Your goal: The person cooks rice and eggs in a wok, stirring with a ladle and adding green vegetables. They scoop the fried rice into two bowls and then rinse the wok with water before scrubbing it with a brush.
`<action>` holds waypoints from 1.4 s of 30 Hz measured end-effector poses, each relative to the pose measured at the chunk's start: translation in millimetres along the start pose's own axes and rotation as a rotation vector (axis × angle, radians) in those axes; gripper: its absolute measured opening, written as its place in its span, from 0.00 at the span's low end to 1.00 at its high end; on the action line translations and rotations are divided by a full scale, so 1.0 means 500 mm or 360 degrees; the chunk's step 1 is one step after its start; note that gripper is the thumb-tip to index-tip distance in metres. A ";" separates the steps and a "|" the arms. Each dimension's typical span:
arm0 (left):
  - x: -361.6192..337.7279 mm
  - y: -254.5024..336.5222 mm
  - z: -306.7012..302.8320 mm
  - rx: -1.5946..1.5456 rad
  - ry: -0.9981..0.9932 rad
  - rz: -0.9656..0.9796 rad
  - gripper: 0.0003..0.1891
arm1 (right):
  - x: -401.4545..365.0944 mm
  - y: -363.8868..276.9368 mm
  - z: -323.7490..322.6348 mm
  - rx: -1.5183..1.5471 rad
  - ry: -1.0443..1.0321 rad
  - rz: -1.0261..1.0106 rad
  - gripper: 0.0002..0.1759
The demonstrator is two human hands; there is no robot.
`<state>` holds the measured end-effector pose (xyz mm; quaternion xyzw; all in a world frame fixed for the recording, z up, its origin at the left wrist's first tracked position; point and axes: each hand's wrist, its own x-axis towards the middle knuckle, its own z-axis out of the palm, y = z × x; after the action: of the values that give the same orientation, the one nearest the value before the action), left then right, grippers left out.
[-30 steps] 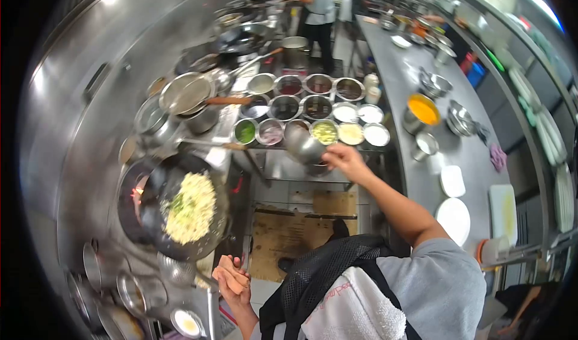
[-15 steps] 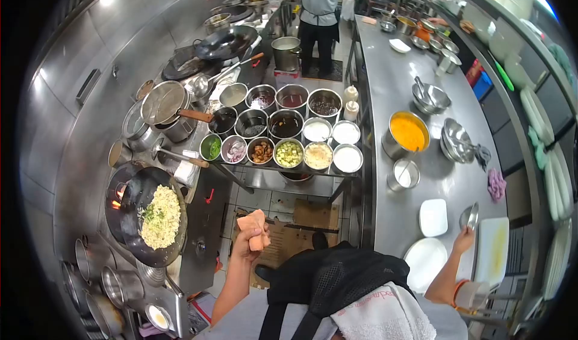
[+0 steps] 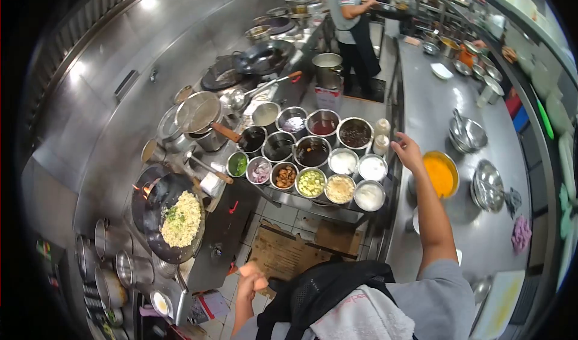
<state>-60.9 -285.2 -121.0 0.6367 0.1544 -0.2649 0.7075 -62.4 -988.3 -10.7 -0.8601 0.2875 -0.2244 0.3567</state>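
Note:
At the lower middle, my left hand (image 3: 247, 284) is closed around a folded orange cloth (image 3: 253, 274). My right hand (image 3: 409, 151) reaches forward with its fingers apart and nothing in them, just right of two white-capped squeeze bottles (image 3: 382, 136). Beside it stand steel containers with white contents (image 3: 372, 168). Below and right of the hand is a pot of orange liquid (image 3: 440, 174). A wok (image 3: 158, 234) with yellow food and green bits (image 3: 182, 221) sits on the left stove, with flame at its far left.
Several steel containers of sauces and chopped ingredients (image 3: 310, 183) fill the middle rack. Pots (image 3: 133, 269) line the lower left. Steel bowls (image 3: 489, 186) and a cutting board (image 3: 498, 304) lie on the right counter (image 3: 415, 87). A co-worker (image 3: 355, 33) holds a pan at the back.
My right hand has let go of a metal bowl and moved forward to the bottles. My left hand with the cloth is lower. The view has turned left, and the co-worker has turned sideways.

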 end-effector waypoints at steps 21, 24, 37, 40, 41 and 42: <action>-0.411 -0.584 -0.288 0.0733 0.1138 -0.1172 0.29 | 0.406 0.070 0.019 -0.0017 0.0053 -0.0405 0.44; -0.320 -0.635 -0.393 0.0366 0.1207 -0.1040 0.31 | 0.320 -0.248 -0.104 0.0311 0.0261 -0.0846 0.41; -0.128 -0.359 -0.563 0.0263 0.0861 -0.0475 0.26 | -0.190 -0.775 0.347 0.0466 -0.1078 -0.1086 0.38; -0.166 -0.426 -0.589 0.0319 0.0795 -0.0480 0.25 | -0.271 -0.849 0.499 0.0080 -0.1134 -0.1232 0.40; -0.185 -0.461 -0.598 0.0432 0.0869 -0.0513 0.23 | -0.304 -0.887 0.537 -0.0020 -0.1203 -0.1278 0.40; -0.206 -0.491 -0.607 0.0550 0.0942 -0.0546 0.21 | -0.341 -0.929 0.574 -0.0121 -0.1272 -0.1320 0.41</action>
<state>-248.6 19.5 -307.7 0.7605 0.4093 -0.2063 0.4600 137.6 -467.9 118.3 -0.9311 -0.2228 0.0074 0.2888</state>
